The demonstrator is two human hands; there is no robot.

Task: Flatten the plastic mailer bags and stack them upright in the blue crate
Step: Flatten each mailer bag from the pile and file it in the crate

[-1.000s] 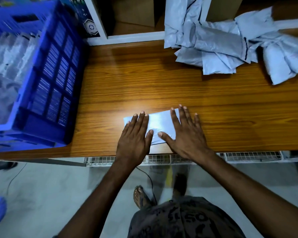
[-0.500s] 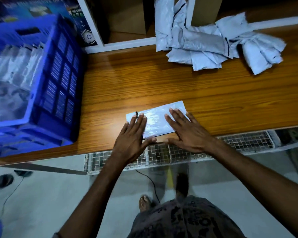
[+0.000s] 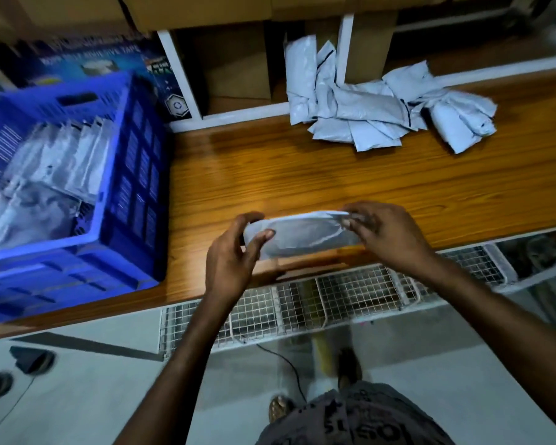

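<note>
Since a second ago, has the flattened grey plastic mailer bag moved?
Yes. The mailer bag has lifted off the brown wooden table, where it lay flat; the left hand and right hand grip its ends above the table's near edge.

Glossy wood table, crinkled plastic mailer

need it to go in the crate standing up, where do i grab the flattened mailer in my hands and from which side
By its two short ends, from either side, as the left hand and right hand hold it now. The mailer is long, flat and limp, so end grips should keep it taut while lowering it upright into the blue crate.
</note>
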